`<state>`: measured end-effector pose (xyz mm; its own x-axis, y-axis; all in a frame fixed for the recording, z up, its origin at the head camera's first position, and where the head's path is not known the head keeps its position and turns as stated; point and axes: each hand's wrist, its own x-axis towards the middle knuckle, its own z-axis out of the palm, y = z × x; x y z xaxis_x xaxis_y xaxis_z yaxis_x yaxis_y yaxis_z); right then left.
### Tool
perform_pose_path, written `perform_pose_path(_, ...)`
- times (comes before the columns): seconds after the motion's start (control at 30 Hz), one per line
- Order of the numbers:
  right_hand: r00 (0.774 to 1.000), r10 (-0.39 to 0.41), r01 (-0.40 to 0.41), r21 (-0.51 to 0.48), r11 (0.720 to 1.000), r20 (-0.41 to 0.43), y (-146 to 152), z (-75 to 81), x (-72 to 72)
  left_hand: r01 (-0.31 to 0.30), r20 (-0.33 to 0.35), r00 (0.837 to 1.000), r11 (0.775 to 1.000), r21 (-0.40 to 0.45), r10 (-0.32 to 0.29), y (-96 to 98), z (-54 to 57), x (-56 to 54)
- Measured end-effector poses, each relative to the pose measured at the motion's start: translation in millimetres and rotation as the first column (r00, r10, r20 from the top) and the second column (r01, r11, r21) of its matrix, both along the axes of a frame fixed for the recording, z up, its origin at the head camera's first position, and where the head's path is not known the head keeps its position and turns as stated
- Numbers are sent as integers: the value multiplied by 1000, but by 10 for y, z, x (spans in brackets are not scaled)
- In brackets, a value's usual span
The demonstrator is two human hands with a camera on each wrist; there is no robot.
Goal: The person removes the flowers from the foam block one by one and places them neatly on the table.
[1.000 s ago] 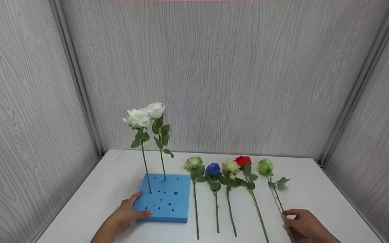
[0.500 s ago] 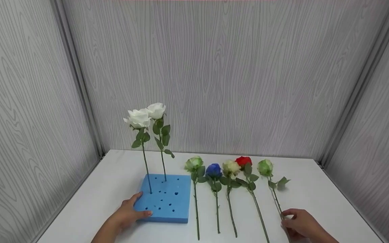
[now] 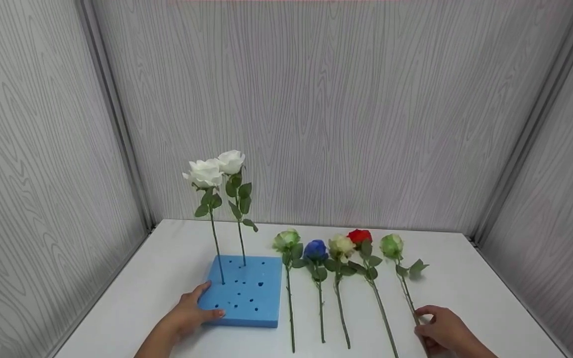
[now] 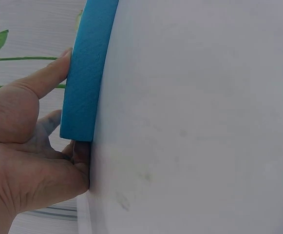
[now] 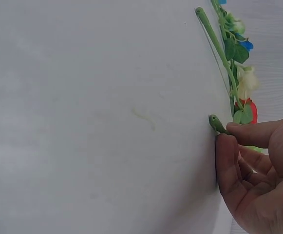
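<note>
Flower with a green bloom [image 3: 392, 246], farthest right in the row, lies along the table [image 3: 480, 293], its stem pinched between thumb and forefinger of the right hand [image 3: 443, 328]; whether the stem's end is lifted, I cannot tell. Beside it, going left, lie a red flower [image 3: 360, 236], a cream flower [image 3: 341, 246], a blue flower [image 3: 316, 249] and a second green flower [image 3: 286, 240], none of them held. Past these sits the blue block [image 3: 267, 297], with a front white flower [image 3: 205, 173] and a rear white flower [image 3: 231, 161] standing in its holes. The left hand [image 3: 187, 313] is spread wide, thumb and forefinger resting on the block's near left part. With two flowers in and five out, I would judge the work under half done; the bare holes outnumber the loose flowers.
</note>
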<state>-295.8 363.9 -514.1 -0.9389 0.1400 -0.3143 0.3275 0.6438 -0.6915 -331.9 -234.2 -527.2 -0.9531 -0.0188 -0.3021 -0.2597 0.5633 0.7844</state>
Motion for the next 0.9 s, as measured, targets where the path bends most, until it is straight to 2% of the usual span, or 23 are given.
perform_pose_path(0.27, 1000, 16, -17, 27, 1000, 22, 23, 18, -16, 14, -14, 1000, 1000, 5, -14, -6, 4, 12)
perform_pose_path(0.4, 1000, 5, -6, 12, 1000, 22, 27, 103, -40, 25, -28, 999, 1000, 13, -25, -4, 13, 25)
perform_pose_path(0.63, 998, 14, -16, -39, 999, -57, -72, 332, -60, 21, -21, 1000, 1000, 20, -21, -14, 16, 34)
perform_pose_path(0.9, 983, 34, -47, -70, 996, -178, -336, 468, -82, 18, -16, 1000, 1000, -9, -18, 1, 3, 17)
